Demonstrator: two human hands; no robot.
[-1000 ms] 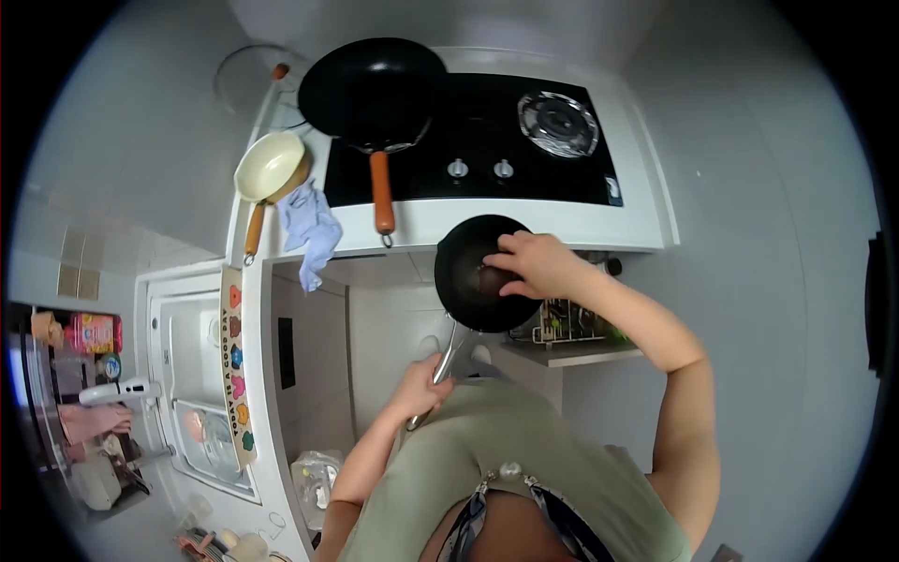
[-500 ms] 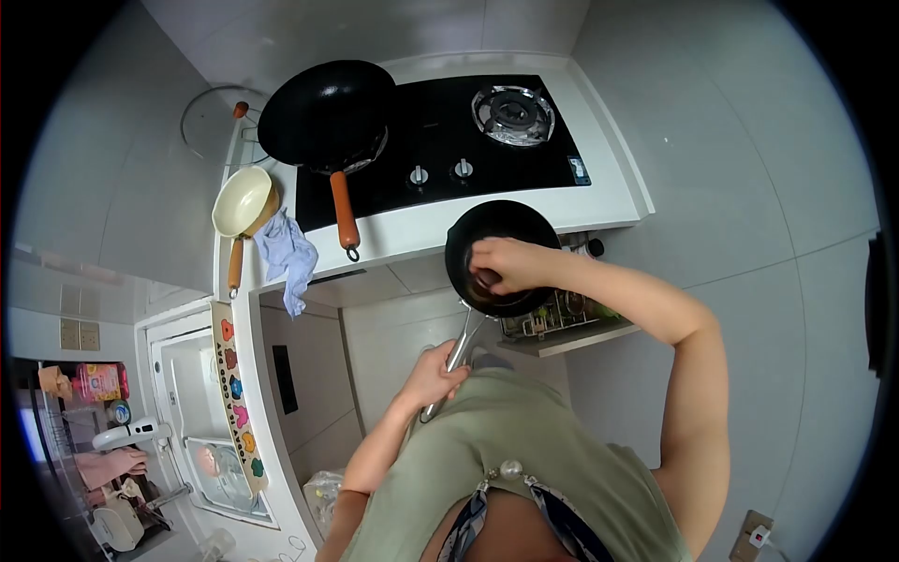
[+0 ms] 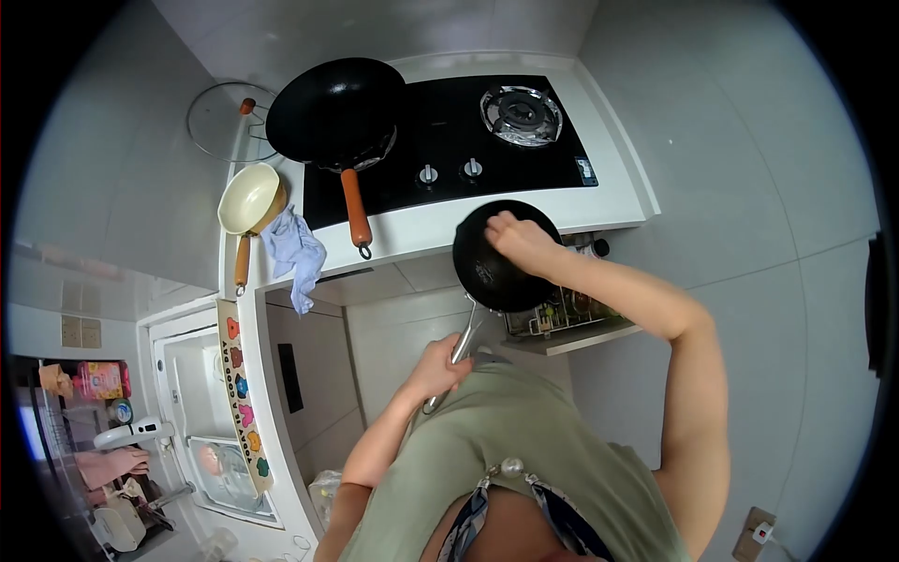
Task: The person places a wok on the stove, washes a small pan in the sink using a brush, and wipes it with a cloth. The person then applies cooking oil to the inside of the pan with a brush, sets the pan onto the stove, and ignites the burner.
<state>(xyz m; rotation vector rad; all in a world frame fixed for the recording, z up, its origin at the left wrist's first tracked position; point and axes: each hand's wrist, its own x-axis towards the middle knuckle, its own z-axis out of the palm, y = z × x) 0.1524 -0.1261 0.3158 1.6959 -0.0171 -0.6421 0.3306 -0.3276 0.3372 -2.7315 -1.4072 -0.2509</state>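
My left hand (image 3: 438, 368) is wrapped around the metal handle of a black frying pan (image 3: 492, 272), which hangs in the air in front of the counter. Inside the pan, near its far side, is my right hand (image 3: 520, 242) with its fingers curled together. What those fingers hold, if anything, is hidden from this angle. The dark inner surface of the pan shows a small pale patch below the hand.
A black wok (image 3: 337, 112) with a wooden handle sits on the stove (image 3: 449, 131). To its left are a glass lid (image 3: 201, 122), a cream pan (image 3: 251, 199) and a blue cloth (image 3: 295, 248). An open pull-out rack (image 3: 585, 328) lies below the counter, beside the held pan.
My right hand has moved from the middle of the pan toward its far side, uncovering more of the inner surface. My left hand keeps its hold on the handle.
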